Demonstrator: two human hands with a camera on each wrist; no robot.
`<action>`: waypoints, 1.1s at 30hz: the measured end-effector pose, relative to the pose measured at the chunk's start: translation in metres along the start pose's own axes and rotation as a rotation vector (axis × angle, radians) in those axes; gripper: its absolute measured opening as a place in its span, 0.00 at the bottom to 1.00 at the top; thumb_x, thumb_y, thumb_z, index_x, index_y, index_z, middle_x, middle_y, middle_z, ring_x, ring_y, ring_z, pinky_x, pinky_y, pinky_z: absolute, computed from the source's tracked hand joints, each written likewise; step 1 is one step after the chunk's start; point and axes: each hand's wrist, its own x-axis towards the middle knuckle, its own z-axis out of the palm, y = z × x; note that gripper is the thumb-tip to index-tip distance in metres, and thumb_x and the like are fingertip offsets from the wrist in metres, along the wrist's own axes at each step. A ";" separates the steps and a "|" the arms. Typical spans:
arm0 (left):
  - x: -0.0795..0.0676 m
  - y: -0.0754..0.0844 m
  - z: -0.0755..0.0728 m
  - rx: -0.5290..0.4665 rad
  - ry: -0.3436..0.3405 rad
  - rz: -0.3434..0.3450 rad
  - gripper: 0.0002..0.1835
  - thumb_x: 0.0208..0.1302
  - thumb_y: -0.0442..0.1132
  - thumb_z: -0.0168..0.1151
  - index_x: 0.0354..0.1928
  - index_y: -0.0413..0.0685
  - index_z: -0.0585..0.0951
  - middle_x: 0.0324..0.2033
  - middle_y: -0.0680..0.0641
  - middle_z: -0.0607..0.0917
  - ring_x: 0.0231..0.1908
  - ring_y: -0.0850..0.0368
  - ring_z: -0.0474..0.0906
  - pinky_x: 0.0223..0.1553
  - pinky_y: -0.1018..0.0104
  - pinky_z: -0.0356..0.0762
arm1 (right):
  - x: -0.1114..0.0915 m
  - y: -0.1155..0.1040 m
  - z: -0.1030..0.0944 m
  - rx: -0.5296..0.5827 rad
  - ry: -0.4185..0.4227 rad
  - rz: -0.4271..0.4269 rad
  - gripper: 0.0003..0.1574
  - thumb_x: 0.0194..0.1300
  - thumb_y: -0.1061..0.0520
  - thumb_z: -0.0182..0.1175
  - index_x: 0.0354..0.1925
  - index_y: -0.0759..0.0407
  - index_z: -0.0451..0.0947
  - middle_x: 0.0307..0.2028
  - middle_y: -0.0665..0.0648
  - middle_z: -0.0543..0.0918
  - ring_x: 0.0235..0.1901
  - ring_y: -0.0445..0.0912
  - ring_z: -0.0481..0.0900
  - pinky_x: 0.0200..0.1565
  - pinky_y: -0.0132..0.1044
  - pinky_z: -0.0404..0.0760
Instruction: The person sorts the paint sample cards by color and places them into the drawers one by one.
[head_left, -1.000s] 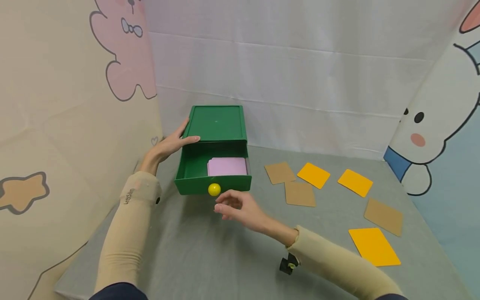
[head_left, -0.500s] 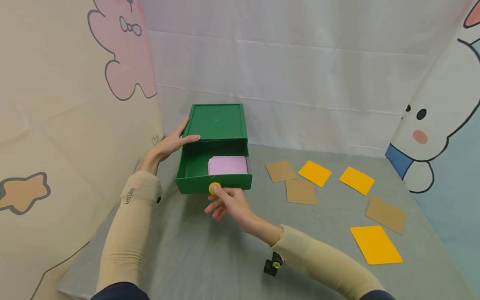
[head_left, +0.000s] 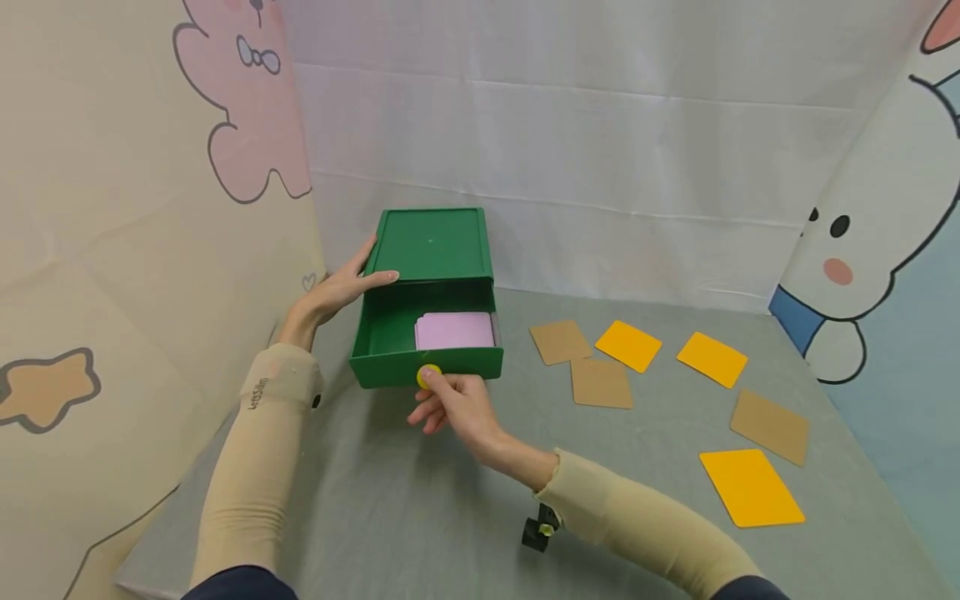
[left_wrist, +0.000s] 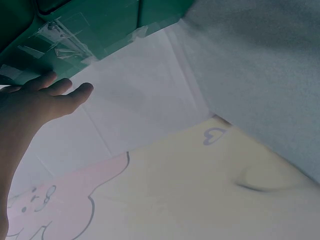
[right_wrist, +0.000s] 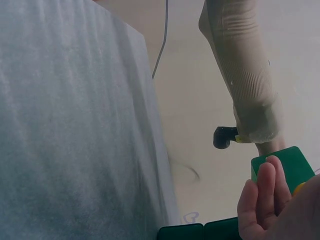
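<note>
drawer point(head_left: 386, 372) is out on the near side of the green box point(head_left: 432, 246), left of centre on the grey table point(head_left: 420, 517). pink cards point(head_left: 455, 331) stacked in its right part. right hand point(head_left: 463, 408) pinching the yellow knob point(head_left: 422, 377) on the drawer front, thumb on it (forefinger mostly hidden). left hand point(head_left: 341, 290): thumb spread from fingers, thumb on the box's near left top corner, fingers along its left side. table right: three brown cards point(head_left: 602, 383), three yellow cards point(head_left: 628, 346), flat.
</note>
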 end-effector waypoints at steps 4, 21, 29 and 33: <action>-0.001 0.000 0.000 -0.001 -0.003 0.002 0.52 0.66 0.58 0.55 0.75 0.67 0.28 0.76 0.55 0.28 0.76 0.49 0.24 0.73 0.35 0.33 | 0.002 0.000 0.000 -0.001 0.010 -0.010 0.29 0.70 0.43 0.54 0.34 0.69 0.80 0.29 0.69 0.87 0.16 0.42 0.79 0.28 0.35 0.83; -0.003 0.000 0.001 -0.006 -0.005 0.004 0.52 0.66 0.58 0.55 0.75 0.67 0.28 0.76 0.54 0.28 0.76 0.48 0.24 0.72 0.35 0.34 | 0.010 -0.002 0.000 -0.025 0.050 0.002 0.26 0.73 0.47 0.51 0.33 0.69 0.80 0.30 0.73 0.86 0.15 0.44 0.78 0.31 0.47 0.85; -0.002 0.000 0.001 0.004 -0.005 -0.002 0.52 0.66 0.59 0.55 0.75 0.68 0.27 0.76 0.54 0.28 0.76 0.48 0.24 0.72 0.34 0.34 | 0.016 -0.001 0.000 -0.010 0.058 -0.004 0.27 0.73 0.45 0.51 0.32 0.68 0.80 0.30 0.73 0.86 0.15 0.44 0.78 0.30 0.44 0.85; -0.002 0.000 0.000 0.001 -0.008 0.000 0.52 0.66 0.59 0.55 0.75 0.69 0.28 0.76 0.55 0.28 0.76 0.48 0.24 0.72 0.35 0.34 | 0.020 0.000 0.001 0.000 0.073 -0.011 0.29 0.71 0.42 0.53 0.32 0.67 0.80 0.28 0.69 0.86 0.15 0.43 0.78 0.28 0.41 0.84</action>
